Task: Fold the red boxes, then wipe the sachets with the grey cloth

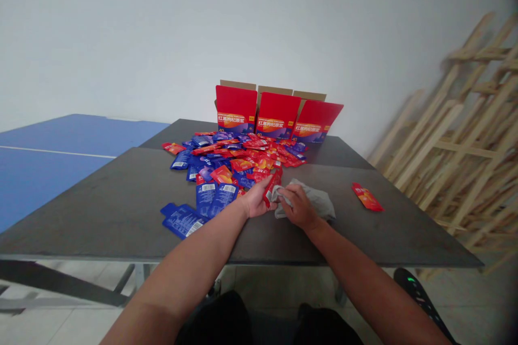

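Two hands meeting at frame centre: left hand [256, 202] pinching red sachet [272, 184], holding it clear of pile [234, 156]; right hand [299, 207] gripping grey cloth [321, 202], pressing it against sachet.

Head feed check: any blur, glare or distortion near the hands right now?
Head view: soft even light, no glare on the table; left hand holding the red pouch and right hand gripping the grey cloth are reasonably sharp; wooden frames at the right edge smear, and the right corners darken.
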Available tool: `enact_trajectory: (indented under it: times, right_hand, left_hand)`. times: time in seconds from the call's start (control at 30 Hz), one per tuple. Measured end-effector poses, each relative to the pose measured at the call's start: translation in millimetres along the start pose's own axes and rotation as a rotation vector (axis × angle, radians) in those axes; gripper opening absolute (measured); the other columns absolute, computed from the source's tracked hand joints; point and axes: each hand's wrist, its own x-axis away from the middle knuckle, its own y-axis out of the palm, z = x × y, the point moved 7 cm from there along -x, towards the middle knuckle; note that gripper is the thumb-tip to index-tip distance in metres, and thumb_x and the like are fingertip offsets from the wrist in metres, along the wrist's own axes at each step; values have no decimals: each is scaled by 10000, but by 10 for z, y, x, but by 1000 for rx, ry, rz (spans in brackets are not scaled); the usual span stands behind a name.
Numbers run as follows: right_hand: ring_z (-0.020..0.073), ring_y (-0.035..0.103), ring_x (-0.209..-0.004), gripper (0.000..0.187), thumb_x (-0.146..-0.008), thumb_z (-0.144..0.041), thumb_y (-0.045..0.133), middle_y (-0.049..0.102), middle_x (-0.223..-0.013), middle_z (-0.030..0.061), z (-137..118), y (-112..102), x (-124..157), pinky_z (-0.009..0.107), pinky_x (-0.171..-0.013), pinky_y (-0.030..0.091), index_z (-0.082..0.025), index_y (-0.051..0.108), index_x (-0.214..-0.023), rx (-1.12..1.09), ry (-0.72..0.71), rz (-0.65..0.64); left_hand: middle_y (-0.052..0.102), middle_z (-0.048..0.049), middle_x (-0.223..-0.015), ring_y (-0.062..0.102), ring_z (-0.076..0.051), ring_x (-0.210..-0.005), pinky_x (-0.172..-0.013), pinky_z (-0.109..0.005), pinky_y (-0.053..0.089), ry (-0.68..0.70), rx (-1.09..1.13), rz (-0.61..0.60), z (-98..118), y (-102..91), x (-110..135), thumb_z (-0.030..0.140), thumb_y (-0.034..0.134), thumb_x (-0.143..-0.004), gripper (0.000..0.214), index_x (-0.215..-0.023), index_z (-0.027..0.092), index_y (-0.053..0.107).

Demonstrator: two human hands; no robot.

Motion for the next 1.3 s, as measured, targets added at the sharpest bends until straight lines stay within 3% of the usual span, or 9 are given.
enact_trajectory:
  times: [0.1,0.23,0.37,0.53,0.7,0.87,1.07,1.2,1.3]
  right_hand:
    - [183,599,-943,239,-911,-204,518,604,-1029,73,-185,120,43,339,-832,544,-261,611,-1123,-1,-124,-115]
    - [196,591,-926,227,-905,-206,510,596,-1005,74,-143,119,20,366,-820,541,-257,602,-1107,-31,-96,-84]
    - [219,580,-937,216,-923,-231,477,582,-982,86,73,21,-42,415,-837,523,-238,587,-1108,-18,87,44]
    - [228,575,-944,187,-927,-297,465,582,-974,89,372,-79,-20,425,-865,503,-209,585,-1040,2,338,190]
    - [228,575,-943,226,-918,-337,473,593,-970,89,658,-48,87,416,-862,495,-180,593,-1028,20,546,220]
    - [230,597,-901,249,-912,-368,491,621,-922,88,656,124,67,418,-859,506,-186,659,-937,-3,498,64]
    - [246,600,-1073,463,-920,-448,461,636,-1174,124,706,54,96,453,-951,476,-180,547,-1288,-170,527,90]
    - [222,652,-905,379,-837,-492,592,703,-990,86,829,11,157,408,-857,513,-180,635,-1047,-371,633,87]
    - [196,656,-811,319,-806,-503,615,700,-881,58,860,-67,136,360,-767,529,-191,591,-869,-496,686,144]
  left_hand:
    - [547,-2,-599,495,-88,-459,-417,-189,332,2,-80,46,-57,-24,-40,493,517,-905,383,-779,137,583]
    - [509,17,-569,451,-74,-454,-405,-183,274,58,-195,78,-83,-38,-76,508,580,-862,382,-738,147,562]
    - [476,36,-586,404,-65,-476,-426,-173,240,80,-319,61,-86,-1,-64,531,671,-779,392,-751,160,550]
    - [450,47,-613,395,-61,-482,-426,-168,222,44,-401,9,-104,75,0,610,657,-757,457,-780,171,531]
    - [474,35,-660,395,-56,-466,-397,-156,193,18,-291,-13,-92,44,3,532,666,-789,380,-867,175,561]
    - [581,-40,-789,430,-66,-493,-397,-169,271,35,-38,-106,17,62,5,432,550,-880,307,-974,146,611]
    - [643,-95,-878,512,-105,-552,-402,-176,300,-103,-28,-199,-71,108,33,457,551,-868,366,-1048,149,635]
    - [667,-108,-916,551,-109,-577,-417,-173,313,-150,-124,-194,-149,75,15,423,574,-868,349,-1061,141,645]
    - [673,-114,-973,601,-126,-643,-483,-190,387,-138,-175,-181,-162,57,-6,459,555,-878,393,-1083,136,643]
